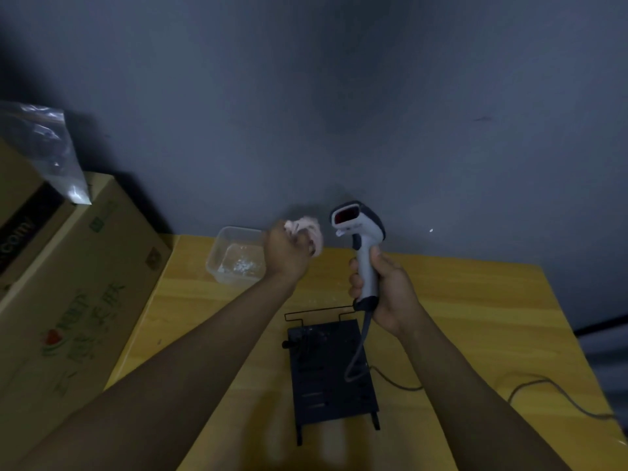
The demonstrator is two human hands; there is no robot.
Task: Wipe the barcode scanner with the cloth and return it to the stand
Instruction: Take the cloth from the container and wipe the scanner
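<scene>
Your right hand (384, 290) wraps the scanner (362, 243) by its handle, holding it upright above the stand (331, 372) so the head is exposed. Your left hand (289, 253) bunches the cloth (307, 229) tightly, just beside the window, ready to wipe.

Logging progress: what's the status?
Left hand grips cloth. Right hand holds scanner upright, off stand. Cloth and scanner apart.

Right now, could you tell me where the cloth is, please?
The cloth is bunched in the left hand, raised left of the scanner head, in front of the clear plastic container.
</scene>
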